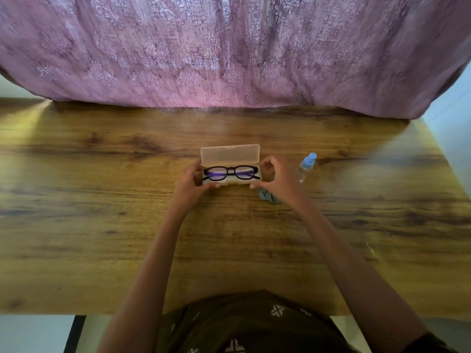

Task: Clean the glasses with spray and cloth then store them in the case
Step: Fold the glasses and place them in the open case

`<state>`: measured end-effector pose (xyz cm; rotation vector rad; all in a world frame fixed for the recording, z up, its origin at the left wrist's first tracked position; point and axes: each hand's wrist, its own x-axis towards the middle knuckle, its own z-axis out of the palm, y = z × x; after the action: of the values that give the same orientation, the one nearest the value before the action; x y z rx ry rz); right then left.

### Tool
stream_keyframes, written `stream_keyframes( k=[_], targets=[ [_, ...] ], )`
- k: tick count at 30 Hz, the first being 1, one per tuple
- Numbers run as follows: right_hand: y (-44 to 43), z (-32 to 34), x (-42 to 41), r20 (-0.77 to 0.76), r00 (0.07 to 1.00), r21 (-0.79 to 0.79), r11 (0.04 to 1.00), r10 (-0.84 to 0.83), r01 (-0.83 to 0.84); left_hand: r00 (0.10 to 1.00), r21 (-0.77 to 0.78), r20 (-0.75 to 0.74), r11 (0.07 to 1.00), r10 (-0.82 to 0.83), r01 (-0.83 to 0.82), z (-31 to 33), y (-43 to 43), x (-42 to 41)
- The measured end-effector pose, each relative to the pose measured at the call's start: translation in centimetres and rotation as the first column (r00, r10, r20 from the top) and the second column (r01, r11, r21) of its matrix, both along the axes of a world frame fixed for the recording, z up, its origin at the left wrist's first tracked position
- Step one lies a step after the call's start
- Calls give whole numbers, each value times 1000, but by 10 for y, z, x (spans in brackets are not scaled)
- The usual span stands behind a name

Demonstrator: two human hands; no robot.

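Left hand: you are gripping the left end of the pale, translucent, rectangular plastic case (230, 154) with your left hand (190, 183); the fingers are curling round that end and the thumb is lying along the front edge.
Right hand: your right hand (276, 177) is gripping the right end of the case in the same way, with the thumb on the front edge and the fingers bending over the end.
Case: it is resting in the middle of the frame on the brown wood-grain table (102, 200), and its lid is standing open toward the top of the frame.
Glasses: the black-framed glasses (231, 172) with purple-shining lenses are lying inside the lower half of the case.
Spray: the small clear plastic spray bottle (305, 168) with a light blue top is sitting right of centre, just beside your right hand and apart from the case.
Cloth: the small crumpled grey-blue cloth (269, 196) is lying just below the right hand, partly hidden by your wrist.
Background: a pink-purple patterned curtain (229, 47) is hanging across the top of the frame.
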<state>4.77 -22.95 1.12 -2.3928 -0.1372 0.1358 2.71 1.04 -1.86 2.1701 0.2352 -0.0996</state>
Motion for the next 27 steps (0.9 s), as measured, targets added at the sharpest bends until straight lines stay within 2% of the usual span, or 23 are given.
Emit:
stream_keyframes(
  k=[8,14,23,25,27],
  targets=[
    [-18,-6,-19,-159,987,-106,994,21,-38,1000,-9,-14,1000,-11,11,5,0,-2],
    [-19,-3,-22,-127,991,-165,986,-42,21,999,-12,-26,1000,-25,24,12,-3,-4],
    [-23,-4,-26,-199,979,1,999,-38,39,1000,20,-3,999,-24,24,17,-5,-4],
    [-24,-1,-27,-199,979,56,997,-38,50,1000,14,-13,1000,23,-23,18,-6,-4],
    [-27,3,-29,-212,977,95,995,7,13,989,28,72,991,130,-133,21,-9,-6]
  ],
)
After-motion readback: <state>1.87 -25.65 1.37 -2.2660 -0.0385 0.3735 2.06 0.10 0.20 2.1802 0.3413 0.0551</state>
